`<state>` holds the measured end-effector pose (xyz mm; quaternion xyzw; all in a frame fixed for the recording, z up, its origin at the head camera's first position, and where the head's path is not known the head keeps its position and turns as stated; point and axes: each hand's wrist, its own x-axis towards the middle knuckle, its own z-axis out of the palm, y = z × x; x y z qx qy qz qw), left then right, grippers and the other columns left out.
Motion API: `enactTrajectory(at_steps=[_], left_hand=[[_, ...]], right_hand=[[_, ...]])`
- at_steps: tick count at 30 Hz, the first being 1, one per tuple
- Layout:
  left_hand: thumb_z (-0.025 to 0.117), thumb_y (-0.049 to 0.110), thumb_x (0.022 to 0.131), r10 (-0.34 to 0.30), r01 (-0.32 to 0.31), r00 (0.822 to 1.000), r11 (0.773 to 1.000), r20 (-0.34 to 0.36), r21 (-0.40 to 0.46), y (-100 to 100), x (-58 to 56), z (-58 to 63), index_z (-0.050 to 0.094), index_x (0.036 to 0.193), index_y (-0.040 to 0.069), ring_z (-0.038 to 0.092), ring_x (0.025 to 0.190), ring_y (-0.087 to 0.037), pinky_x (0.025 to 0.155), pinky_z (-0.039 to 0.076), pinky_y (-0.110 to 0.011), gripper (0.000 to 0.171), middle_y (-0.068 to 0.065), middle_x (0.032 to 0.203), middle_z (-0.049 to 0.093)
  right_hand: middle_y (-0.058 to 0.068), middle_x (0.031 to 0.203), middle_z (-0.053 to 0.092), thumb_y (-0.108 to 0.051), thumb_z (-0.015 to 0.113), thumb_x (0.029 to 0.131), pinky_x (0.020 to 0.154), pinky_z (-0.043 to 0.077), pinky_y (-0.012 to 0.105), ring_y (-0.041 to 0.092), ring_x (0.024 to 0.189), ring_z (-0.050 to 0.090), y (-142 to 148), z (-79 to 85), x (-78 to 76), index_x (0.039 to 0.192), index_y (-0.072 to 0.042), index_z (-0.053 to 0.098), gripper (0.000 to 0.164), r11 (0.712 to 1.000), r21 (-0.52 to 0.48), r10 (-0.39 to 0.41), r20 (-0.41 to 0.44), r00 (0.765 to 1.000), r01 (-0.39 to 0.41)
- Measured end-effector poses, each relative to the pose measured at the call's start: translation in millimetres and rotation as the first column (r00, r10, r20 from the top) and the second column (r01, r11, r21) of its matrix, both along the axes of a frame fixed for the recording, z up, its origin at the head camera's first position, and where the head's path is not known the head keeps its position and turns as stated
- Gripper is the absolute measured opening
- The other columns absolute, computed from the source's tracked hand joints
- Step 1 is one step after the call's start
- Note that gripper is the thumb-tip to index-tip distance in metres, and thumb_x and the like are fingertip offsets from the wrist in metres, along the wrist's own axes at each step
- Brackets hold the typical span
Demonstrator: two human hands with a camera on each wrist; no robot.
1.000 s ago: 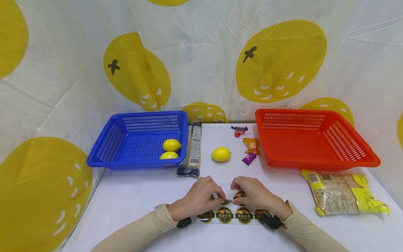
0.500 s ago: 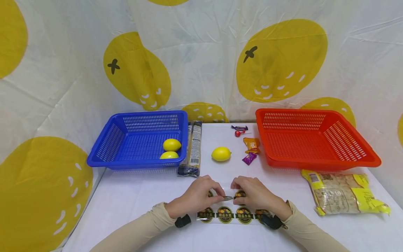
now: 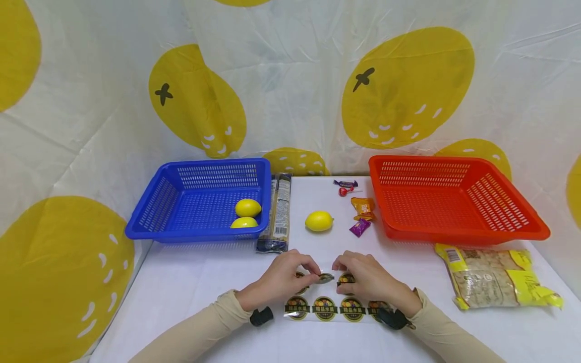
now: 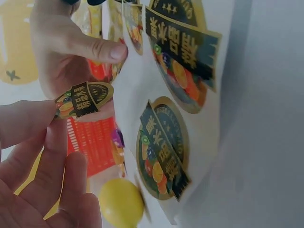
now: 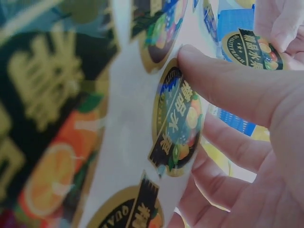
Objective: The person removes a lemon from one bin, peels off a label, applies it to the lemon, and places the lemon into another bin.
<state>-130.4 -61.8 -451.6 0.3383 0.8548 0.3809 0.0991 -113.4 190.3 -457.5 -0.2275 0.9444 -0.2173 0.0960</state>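
At the lower middle of the frame, two hands work over one sticker sheet lying on the white tabletop. The left hand has its thumb and fingers clamped on one loose round sticker, held just above the sheet. The right hand has its thumb on the sheet's face and its fingers behind, gripping the sheet by its far edge. On the sheet, a near row of four stickers shows, the fourth partly covered by a black wrist device; two more stickers show partly in the far row. Three lemons are in view: one lemon at the centre, and two inside the one blue basket at left. One long packet lies beside that basket. At right stand one red basket and, nearer, one yellow bag. Between the baskets lie one lollipop and three wrapped sweets.
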Motion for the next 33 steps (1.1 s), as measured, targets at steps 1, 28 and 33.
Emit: enactTrajectory(at_steps=[1,28,33], left_hand=[[0.075,0.023,0.094,0.006,-0.006,1.000,1.000,0.005,0.002,-0.5,0.0,-0.4,0.077,0.099,0.026,0.061,0.089,-0.011,0.073,0.041,-0.016,0.006,0.014,0.096,0.077],[0.075,0.026,0.094,0.085,-0.085,0.996,0.996,-0.027,-0.009,-9.6,-9.1,-3.6,0.078,0.098,0.026,0.065,0.094,-0.009,0.084,0.045,-0.022,0.005,0.015,0.096,0.076],[0.075,0.025,0.093,0.092,-0.092,0.995,0.996,-0.032,0.002,-9.1,-8.7,-4.0,0.078,0.097,0.023,0.064,0.093,-0.009,0.083,0.045,-0.023,0.005,0.013,0.095,0.076]], right_hand=[[-0.010,0.097,0.065,-0.032,0.089,0.078,0.080,0.043,0.037,0.010,0.094,0.060,0.2,0.3,0.1,0.110,-0.019,0.071,0.039,1.000,0.004,0.000,-0.001,1.000,0.000],[0.014,0.110,0.066,-0.028,0.068,0.097,0.081,0.055,0.041,0.027,0.095,0.064,-14.0,12.4,-63.1,0.143,-0.004,0.052,0.054,0.964,-0.162,-0.233,-0.126,0.964,0.211],[0.018,0.113,0.064,-0.039,0.069,0.096,0.077,0.054,0.039,0.026,0.091,0.060,-23.4,11.6,-74.4,0.145,-0.003,0.050,0.063,0.957,-0.135,-0.277,-0.155,0.948,0.257]])
